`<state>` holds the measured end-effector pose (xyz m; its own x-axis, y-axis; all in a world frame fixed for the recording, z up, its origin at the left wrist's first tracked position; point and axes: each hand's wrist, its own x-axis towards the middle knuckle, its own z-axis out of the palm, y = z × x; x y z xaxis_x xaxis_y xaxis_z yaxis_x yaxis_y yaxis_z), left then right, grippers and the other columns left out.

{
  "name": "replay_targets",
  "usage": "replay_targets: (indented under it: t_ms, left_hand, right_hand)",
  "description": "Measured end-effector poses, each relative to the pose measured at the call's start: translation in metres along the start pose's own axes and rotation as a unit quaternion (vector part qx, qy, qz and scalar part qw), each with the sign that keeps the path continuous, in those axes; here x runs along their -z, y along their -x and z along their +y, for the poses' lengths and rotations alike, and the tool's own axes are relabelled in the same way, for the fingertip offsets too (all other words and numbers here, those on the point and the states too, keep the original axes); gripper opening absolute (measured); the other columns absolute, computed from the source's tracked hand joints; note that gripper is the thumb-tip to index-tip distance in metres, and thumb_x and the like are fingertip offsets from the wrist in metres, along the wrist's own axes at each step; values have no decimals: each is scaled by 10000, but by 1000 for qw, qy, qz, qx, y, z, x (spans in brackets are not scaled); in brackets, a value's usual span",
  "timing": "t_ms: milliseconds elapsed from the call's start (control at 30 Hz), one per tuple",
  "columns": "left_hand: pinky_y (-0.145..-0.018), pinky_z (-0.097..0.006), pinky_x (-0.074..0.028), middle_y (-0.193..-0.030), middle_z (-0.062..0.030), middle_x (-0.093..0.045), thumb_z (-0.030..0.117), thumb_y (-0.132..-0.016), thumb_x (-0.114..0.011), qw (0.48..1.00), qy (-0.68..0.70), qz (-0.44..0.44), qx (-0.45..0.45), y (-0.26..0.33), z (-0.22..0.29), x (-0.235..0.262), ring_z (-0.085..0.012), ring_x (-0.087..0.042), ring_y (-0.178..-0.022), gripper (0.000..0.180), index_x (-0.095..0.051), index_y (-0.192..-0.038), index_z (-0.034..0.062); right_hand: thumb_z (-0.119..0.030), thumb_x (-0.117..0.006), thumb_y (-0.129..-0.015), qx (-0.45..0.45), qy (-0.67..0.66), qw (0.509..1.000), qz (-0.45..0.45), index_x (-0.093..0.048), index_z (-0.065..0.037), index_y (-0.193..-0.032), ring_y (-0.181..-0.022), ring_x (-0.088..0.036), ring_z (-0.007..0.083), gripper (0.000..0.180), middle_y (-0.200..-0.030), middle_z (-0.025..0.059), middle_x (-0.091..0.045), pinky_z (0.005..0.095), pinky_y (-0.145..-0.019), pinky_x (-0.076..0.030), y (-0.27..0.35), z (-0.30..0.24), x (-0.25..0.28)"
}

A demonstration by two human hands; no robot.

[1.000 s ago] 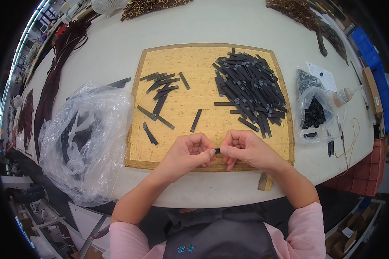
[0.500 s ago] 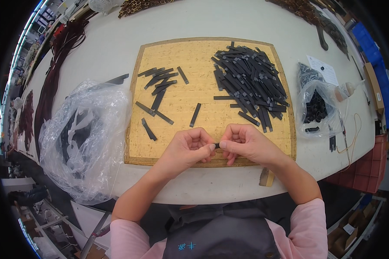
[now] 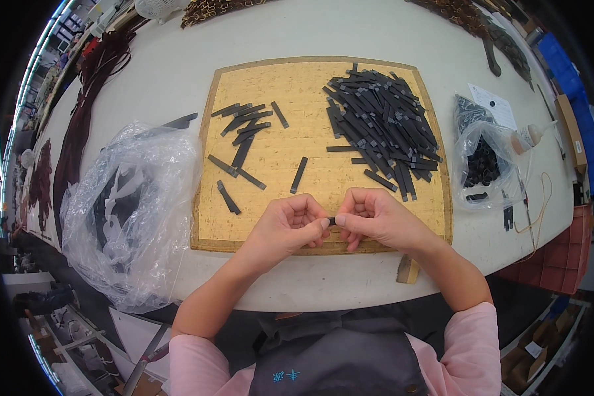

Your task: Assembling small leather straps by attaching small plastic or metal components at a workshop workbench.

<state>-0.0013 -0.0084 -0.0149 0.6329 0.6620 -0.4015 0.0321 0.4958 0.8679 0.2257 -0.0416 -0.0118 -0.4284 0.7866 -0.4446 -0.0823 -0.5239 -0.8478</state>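
Observation:
Between my two hands, just above the near edge of a tan board (image 3: pixel 277 224), is a small black strip (image 3: pixel 332 222), mostly covered by my fingers. My left hand (image 3: pixel 294 222) pinches one end with thumb and forefinger. The other end sits in the pinch of my right hand (image 3: pixel 366 216). A large heap of short black strips (image 3: pixel 383 119) with grey ends lies on the right side of the board. Several more loose strips (image 3: pixel 247 125) are scattered on its left, and a single strip (image 3: pixel 298 175) lies just beyond my left hand.
A clear plastic bag (image 3: pixel 138 218) with dark contents stands left of the board. To the right are a bag of black loops (image 3: pixel 482 162), a small bottle (image 3: pixel 527 138) and a paper sheet (image 3: pixel 495 105). Long dark red strands (image 3: pixel 79 119) lie far left; a red crate (image 3: pixel 554 254) stands beyond the table.
Almost nothing differs. Both hands hold the same pinch on the black strip, with only a very slight shift of the fingers.

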Motion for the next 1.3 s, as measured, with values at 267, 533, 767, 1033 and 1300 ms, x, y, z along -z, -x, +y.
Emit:
replay_targets:
  t_ms: [267,533,767,1033,1300]
  left_hand:
    - [-686,-217,-516,-837,-30,-679,128,-950,-691,1000,-10,3,-5,0,0,-2,-67,-624,-737,123,-627,-975,26]
    - [-687,-220,-521,-843,-28,-683,107,-946,-691,1000,-18,-1,-18,0,-2,-3,-68,-627,-739,100,-630,-972,33]
    - [-658,-193,-482,-800,17,-652,87,-919,-710,993,-84,6,-82,3,-4,-8,-26,-588,-713,105,-644,-942,8]
    - [-645,-235,-498,-768,-22,-638,32,-862,-729,953,-221,33,-207,10,5,-18,-76,-608,-699,82,-676,-908,-11]
    - [-621,-296,-513,-824,-67,-655,-41,-743,-753,849,-357,79,-381,9,6,-17,-203,-645,-718,178,-686,-897,18]
  right_hand:
    - [-178,-681,-960,-1,5,1000,14,-588,-25,-912,-699,-614,82,186,-816,32,-629,247,-619,-574,0,1,-3]
    - [-144,-687,-930,19,20,999,27,-581,-28,-901,-689,-576,55,159,-803,0,-585,232,-598,-562,0,3,-6]
    - [-91,-656,-957,65,58,995,47,-535,-43,-914,-678,-579,56,137,-794,-6,-565,229,-612,-555,9,6,-12]
    - [-62,-704,-896,239,277,924,109,-574,-8,-886,-665,-615,81,141,-779,38,-612,240,-558,-500,23,4,-19]
    - [-11,-708,-876,341,347,868,96,-676,-11,-1047,-715,-662,179,174,-857,79,-668,288,-591,-546,32,-8,-12]
